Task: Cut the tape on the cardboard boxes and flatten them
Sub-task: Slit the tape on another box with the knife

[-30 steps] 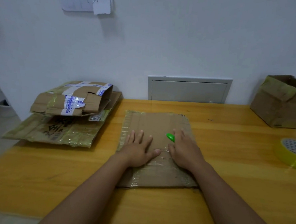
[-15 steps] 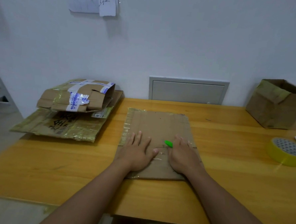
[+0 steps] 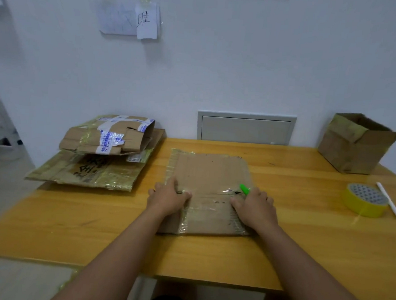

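The flattened box is pinned to the worktop by the flat left hand and the right hand, which is curled round a green cutter, so that it is kept collapsed

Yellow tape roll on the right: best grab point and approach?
Likely from above: the yellow tape roll lies flat on the table, hole up, so pinch across its outer wall or hook the rim through the hole. The white pen lies close on its right, so come from the left or front.
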`<state>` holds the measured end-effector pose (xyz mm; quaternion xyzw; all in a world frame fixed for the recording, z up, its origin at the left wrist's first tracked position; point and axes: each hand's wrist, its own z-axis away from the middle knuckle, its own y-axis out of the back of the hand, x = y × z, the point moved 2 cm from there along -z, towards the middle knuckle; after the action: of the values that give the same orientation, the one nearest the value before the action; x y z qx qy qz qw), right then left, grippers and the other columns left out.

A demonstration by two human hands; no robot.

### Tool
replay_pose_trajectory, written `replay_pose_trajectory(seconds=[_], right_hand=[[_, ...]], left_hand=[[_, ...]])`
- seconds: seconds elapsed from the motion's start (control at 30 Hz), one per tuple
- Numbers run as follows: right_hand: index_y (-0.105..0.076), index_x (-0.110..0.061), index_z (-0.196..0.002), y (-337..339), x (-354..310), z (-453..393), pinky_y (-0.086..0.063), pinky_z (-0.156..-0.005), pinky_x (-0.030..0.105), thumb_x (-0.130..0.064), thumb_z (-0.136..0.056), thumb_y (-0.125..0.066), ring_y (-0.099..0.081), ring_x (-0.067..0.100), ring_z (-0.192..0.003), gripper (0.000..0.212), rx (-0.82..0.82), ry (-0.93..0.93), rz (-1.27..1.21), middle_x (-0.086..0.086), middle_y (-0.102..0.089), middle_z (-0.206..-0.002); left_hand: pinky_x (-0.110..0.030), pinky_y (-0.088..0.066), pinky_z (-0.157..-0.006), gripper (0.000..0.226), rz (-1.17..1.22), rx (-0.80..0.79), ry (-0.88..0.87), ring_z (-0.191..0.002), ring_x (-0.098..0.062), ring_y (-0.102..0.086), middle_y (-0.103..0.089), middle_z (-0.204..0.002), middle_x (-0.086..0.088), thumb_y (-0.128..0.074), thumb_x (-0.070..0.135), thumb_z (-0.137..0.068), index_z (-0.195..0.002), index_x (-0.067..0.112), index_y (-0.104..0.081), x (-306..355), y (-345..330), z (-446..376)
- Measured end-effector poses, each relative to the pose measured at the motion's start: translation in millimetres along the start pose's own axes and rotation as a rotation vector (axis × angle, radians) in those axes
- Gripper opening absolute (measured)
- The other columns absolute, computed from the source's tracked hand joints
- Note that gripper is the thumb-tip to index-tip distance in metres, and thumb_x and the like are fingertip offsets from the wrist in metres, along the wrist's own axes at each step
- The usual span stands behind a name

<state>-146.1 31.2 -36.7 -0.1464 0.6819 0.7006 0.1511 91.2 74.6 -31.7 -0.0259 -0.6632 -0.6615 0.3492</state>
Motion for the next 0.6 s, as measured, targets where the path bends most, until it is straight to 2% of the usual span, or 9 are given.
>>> replay_pose_trajectory(seconds=[0.13,0.2,0.27,0.37,0.5,0.6], right_hand=[[-0.033,-0.008,-0.135,3,1,-2,-0.041,-0.100,0.046,-0.058,-0.085,-0.058,-0.039,0.037,-0.125,0.075,0.003,-0.081,-0.148,0.016,-0.037,-0.137],[-0.035,-0.004,-0.131,3,2,-4,-0.043,-0.097,0.046,-0.049,-0.090,-0.056,-0.044,0.040,-0.121,0.064,0.037,-0.098,-0.216,0.019,-0.040,-0.134],[-0.039,-0.001,-0.123,5,4,-6,-0.045,-0.086,0.041,-0.037,-0.095,-0.053,-0.051,0.041,-0.115,0.048,0.075,-0.095,-0.275,0.024,-0.049,-0.128],[-0.045,-0.001,-0.111,14,3,-7,-0.039,-0.071,0.038,-0.027,-0.099,-0.049,-0.057,0.042,-0.105,0.029,0.177,-0.036,-0.327,0.026,-0.060,-0.115],[-0.051,-0.005,-0.111,32,-15,-7,-0.037,-0.070,0.036,-0.021,-0.096,-0.055,-0.058,0.038,-0.098,0.023,0.307,0.124,-0.481,0.018,-0.063,-0.104],[-0.051,-0.009,-0.097,51,-41,-11,-0.034,-0.068,0.033,-0.017,-0.094,-0.058,-0.055,0.031,-0.089,0.011,0.322,0.184,-0.638,0.007,-0.058,-0.089]], left_hand=[[-0.040,-0.033,-0.098,0.076,0.140,0.005,0.078,-0.131,-0.037,-0.036,-0.046,-0.143,-0.009,-0.065,0.051,-0.084,-0.148,0.038,-0.026,-5,7,-7],[-0.039,-0.034,-0.098,0.073,0.167,0.026,0.063,-0.128,-0.036,-0.041,-0.048,-0.142,-0.009,-0.066,0.044,-0.084,-0.146,0.039,-0.028,-5,10,-8],[-0.037,-0.037,-0.101,0.066,0.209,0.060,0.007,-0.124,-0.034,-0.046,-0.046,-0.142,-0.011,-0.066,0.036,-0.086,-0.145,0.036,-0.035,-4,13,-6],[-0.033,-0.040,-0.100,0.059,0.254,0.119,-0.089,-0.117,-0.029,-0.051,-0.039,-0.140,-0.010,-0.065,0.030,-0.091,-0.145,0.032,-0.040,2,22,-2],[-0.041,-0.042,-0.101,0.057,0.276,0.227,-0.165,-0.118,-0.031,-0.051,-0.028,-0.144,-0.010,-0.061,0.034,-0.095,-0.146,0.039,-0.037,12,54,-2],[-0.041,-0.045,-0.093,0.054,0.215,0.326,-0.174,-0.115,-0.032,-0.052,-0.027,-0.145,-0.011,-0.057,0.039,-0.096,-0.145,0.041,-0.036,13,88,-3]])
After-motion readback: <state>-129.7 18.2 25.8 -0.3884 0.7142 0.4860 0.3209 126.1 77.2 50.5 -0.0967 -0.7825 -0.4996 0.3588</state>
